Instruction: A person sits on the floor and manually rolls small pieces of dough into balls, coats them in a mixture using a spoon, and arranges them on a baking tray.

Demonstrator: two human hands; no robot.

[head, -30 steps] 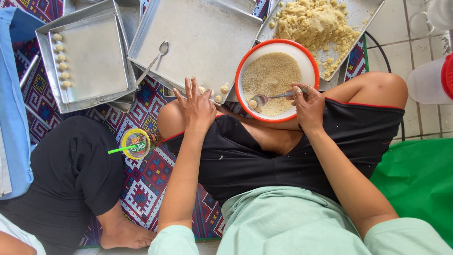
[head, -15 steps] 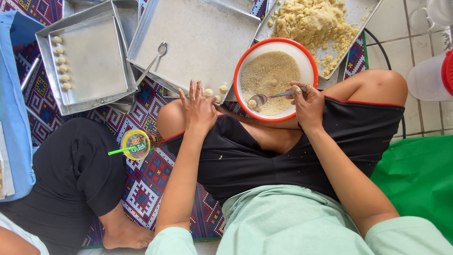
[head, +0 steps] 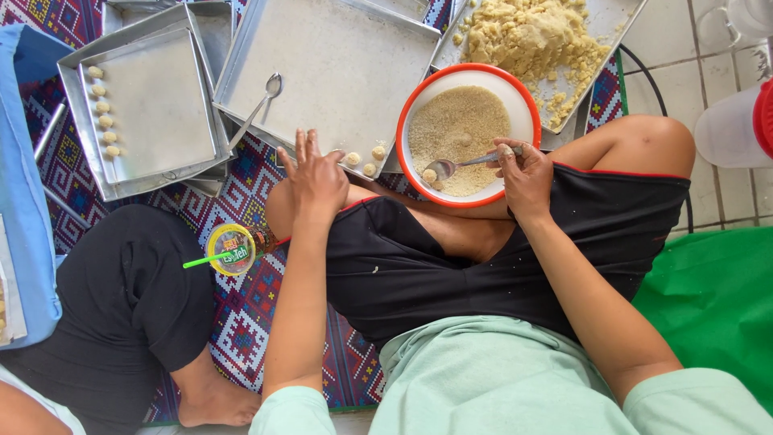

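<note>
Looking down from the head camera, the right hand (head: 527, 173) pinches the handle of a metal spoon (head: 467, 163), thumb and fingers (head: 506, 150) closed narrowly round the thin stem near its end. The spoon's bowl lies in the crumbs of a white bowl with an orange rim (head: 531, 97), touching a small dough ball (head: 429, 175) near the bowl's near-left side. That ball looks soft, light and easily squashed, likely tacky enough to pick up crumbs, so scooping under it seems safer than pinching it; the spoon itself is stiff and light, best gripped far back on the handle as it is now.

The left hand (head: 316, 179) rests on the knee with fingers (head: 299, 149) spread wide and straight, holding nothing, just beside the near edge of a large metal tray (head: 322, 64). Three coated balls (head: 364, 159) sit along that tray's near edge. A smaller tray (head: 149, 105) to the left carries a row of balls along its left wall, and a second spoon (head: 259, 105) lies on the large tray.
</note>
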